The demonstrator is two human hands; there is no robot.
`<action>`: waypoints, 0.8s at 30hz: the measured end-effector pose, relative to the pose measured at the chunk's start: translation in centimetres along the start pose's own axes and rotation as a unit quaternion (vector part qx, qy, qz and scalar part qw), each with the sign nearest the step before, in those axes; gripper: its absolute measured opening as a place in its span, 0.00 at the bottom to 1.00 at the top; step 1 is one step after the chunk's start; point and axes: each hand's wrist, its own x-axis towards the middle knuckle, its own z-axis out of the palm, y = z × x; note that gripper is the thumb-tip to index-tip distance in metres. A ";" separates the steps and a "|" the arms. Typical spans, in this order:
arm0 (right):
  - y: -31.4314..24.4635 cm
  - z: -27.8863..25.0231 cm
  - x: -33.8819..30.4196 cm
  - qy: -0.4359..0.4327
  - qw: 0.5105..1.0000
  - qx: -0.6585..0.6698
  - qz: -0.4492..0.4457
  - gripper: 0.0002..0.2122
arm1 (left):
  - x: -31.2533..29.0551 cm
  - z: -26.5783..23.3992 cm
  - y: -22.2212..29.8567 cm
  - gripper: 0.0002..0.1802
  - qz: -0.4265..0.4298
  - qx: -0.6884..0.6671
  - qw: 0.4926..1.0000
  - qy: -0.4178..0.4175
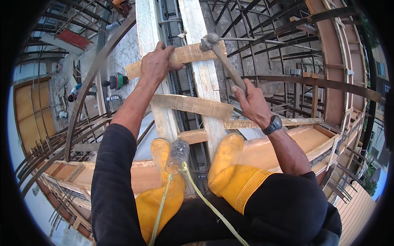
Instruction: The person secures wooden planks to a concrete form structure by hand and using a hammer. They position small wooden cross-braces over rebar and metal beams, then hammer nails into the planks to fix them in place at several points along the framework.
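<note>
A short wooden board point(191, 53) lies across two long pale timber beams point(197, 22). My left hand point(157, 64) grips it over the left beam, fingers on its far edge and thumb on the near side. My right hand point(255, 105), with a dark wristwatch point(273, 124), is closed around the handle of a hammer point(230, 67). The hammer's metal head is over the right end of the board; I cannot tell whether it touches. Nearer to me, a second wooden board point(193, 106) spans the beams. Steel bars point(174, 30) run in the gap between them.
My yellow boots point(228, 146) are on either side of the gap, with a clear plastic bag point(178, 152) on green string between them. Wooden formwork point(266, 153) crosses near my feet. Scaffold poles point(271, 78) stand at right. Far below left are people point(118, 81).
</note>
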 end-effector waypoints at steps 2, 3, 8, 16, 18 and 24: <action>-1.4 -1.2 1.1 -0.066 0.989 -0.040 0.128 0.16 | 0.0 -0.2 -0.1 0.38 -0.007 -0.010 1.000 -0.010; -2.9 -1.5 1.2 -0.008 0.993 0.048 0.110 0.16 | -0.1 -0.5 -0.2 0.38 -0.010 -0.002 1.000 -0.011; -3.1 -2.0 -0.8 0.081 0.972 0.192 -0.106 0.15 | -0.2 -0.4 0.2 0.38 -0.014 -0.001 1.000 -0.024; -3.1 -1.6 1.4 0.012 0.992 0.092 0.081 0.20 | -0.7 -0.8 -0.5 0.40 -0.013 0.003 1.000 -0.016; -4.5 -2.6 0.6 0.074 0.943 0.313 -0.081 0.20 | -0.2 -0.6 0.2 0.40 -0.021 0.004 0.999 -0.029; 1.3 -0.3 1.4 -0.086 0.990 -0.032 0.109 0.20 | 0.0 -1.3 0.7 0.38 -0.026 -0.002 0.999 -0.042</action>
